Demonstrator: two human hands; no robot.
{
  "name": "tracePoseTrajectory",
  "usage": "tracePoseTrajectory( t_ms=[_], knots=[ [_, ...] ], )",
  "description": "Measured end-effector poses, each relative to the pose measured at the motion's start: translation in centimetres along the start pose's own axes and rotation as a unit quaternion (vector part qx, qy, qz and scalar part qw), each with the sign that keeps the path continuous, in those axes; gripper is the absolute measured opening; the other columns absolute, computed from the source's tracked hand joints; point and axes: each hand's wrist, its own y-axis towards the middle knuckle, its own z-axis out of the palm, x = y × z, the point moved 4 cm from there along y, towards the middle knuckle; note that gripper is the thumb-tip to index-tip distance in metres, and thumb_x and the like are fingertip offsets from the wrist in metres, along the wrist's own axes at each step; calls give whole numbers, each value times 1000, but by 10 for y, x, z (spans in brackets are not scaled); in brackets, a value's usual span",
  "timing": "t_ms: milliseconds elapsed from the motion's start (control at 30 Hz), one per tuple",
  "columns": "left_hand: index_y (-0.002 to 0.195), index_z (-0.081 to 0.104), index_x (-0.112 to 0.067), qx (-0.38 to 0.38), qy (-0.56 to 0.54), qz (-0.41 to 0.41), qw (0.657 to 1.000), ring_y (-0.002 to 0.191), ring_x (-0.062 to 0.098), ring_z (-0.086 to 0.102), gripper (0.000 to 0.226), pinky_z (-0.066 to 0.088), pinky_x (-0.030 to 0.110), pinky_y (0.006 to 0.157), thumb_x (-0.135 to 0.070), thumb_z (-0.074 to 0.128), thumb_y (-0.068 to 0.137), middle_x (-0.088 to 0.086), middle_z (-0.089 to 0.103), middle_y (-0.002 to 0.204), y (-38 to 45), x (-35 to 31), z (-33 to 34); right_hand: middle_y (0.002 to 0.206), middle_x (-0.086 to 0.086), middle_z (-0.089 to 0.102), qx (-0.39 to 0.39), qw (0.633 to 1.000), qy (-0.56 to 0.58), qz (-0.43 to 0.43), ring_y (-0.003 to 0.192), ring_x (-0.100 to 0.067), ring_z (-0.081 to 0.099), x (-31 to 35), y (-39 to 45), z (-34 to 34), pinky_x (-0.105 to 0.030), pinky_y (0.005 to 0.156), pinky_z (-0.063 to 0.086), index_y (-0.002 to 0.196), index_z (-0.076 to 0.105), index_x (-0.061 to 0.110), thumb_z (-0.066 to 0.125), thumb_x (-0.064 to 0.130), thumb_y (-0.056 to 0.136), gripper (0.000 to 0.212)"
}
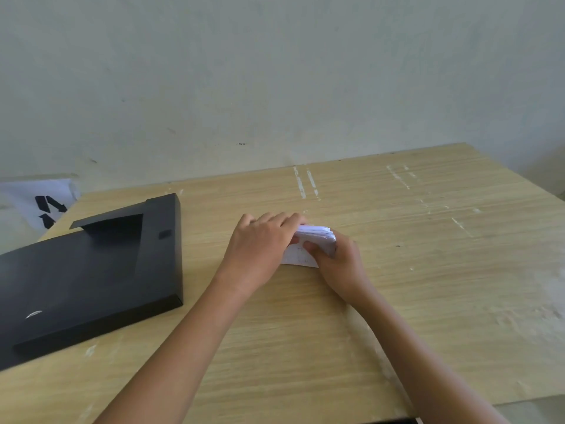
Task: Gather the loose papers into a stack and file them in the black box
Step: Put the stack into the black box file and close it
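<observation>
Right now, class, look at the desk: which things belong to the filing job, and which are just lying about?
Part of the job:
- stack of papers, held between the left hand and right hand
- black box, lying on the wooden table

Just lying about:
- white sheet with black arrow marks, beyond the table's left edge

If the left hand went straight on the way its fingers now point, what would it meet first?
The left hand points right, and its fingers already touch the stack of papers. Just beyond is the right hand, gripping the stack's other side.
</observation>
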Motion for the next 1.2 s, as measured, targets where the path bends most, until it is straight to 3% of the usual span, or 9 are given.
tracePoseTrajectory(
  t_ms=[167, 333, 467, 667, 767, 867, 1000, 1100, 1200],
  knots=[
    [119, 57, -32, 10, -120, -112, 986, 82, 26, 65, 18, 40, 34, 64, -29, 52, 101, -7, 70, 93, -7, 28, -22, 82, 1, 74, -11, 1000, 15, 3, 72, -14, 69, 28, 14, 1, -30, 61, 52, 100, 69, 26, 77, 22, 84, 18],
    [94, 58, -26, -51, -395, -324, 858, 80, 23, 64, 10, 47, 36, 65, -34, 55, 101, -5, 68, 86, -44, 87, -35, 113, -6, 69, 60, 980, 165, 99, 96, -18, 73, 59, 32, 45, -40, 81, 62, 129, 53, 22, 78, 31, 85, 52],
    [108, 62, -14, -131, -444, -435, 773, 99, 27, 67, 18, 56, 46, 80, -30, 54, 102, 5, 70, 104, -86, 133, -43, 104, -24, 71, 179, 951, 212, 134, 86, -26, 73, 87, 29, 114, -43, 78, 63, 127, 58, 8, 71, 16, 92, 38],
    [124, 52, -17, -102, -419, -503, 749, 103, 12, 61, 25, 52, 36, 83, -31, 39, 107, -2, 63, 117, -140, 193, -53, 84, -5, 72, 205, 967, 132, 80, 75, -19, 71, 124, 32, 192, -40, 76, 64, 114, 68, 9, 71, 14, 91, 24],
    [120, 60, -17, -103, -402, -516, 749, 102, 14, 63, 24, 54, 35, 83, -24, 43, 106, -2, 67, 114, -156, 226, -55, 85, 0, 77, 218, 968, 103, 72, 74, -12, 73, 130, 35, 224, -28, 69, 62, 112, 69, 12, 71, 20, 92, 22],
    [117, 64, -10, -126, -375, -546, 739, 89, 18, 63, 25, 50, 31, 69, -18, 44, 104, 3, 68, 105, -165, 258, -50, 105, 9, 75, 200, 980, -23, 0, 94, -3, 68, 124, 34, 241, -17, 81, 51, 116, 69, 19, 69, 32, 92, 27],
    [124, 57, -4, -123, -317, -615, 711, 108, 35, 63, 29, 54, 44, 89, -19, 45, 103, 15, 65, 116, -182, 304, -29, 152, 9, 44, 237, 959, -136, -76, 144, -11, 35, 96, 21, 259, -29, 118, 30, 142, 53, 22, 62, 37, 96, 49],
    [130, 51, -3, -81, -264, -640, 717, 113, 35, 61, 31, 53, 48, 94, -20, 46, 104, 13, 62, 125, -194, 326, -13, 161, 15, 28, 253, 964, -82, -11, 150, -8, 23, 76, 18, 266, -34, 122, 26, 150, 43, 24, 60, 31, 98, 55],
    [133, 49, -1, -27, -228, -648, 727, 113, 35, 61, 33, 50, 40, 84, -20, 46, 106, 14, 61, 127, -197, 334, 3, 161, 20, 25, 253, 966, -47, 27, 150, -6, 22, 71, 21, 268, -40, 121, 32, 152, 39, 23, 61, 24, 98, 59]
  ],
)
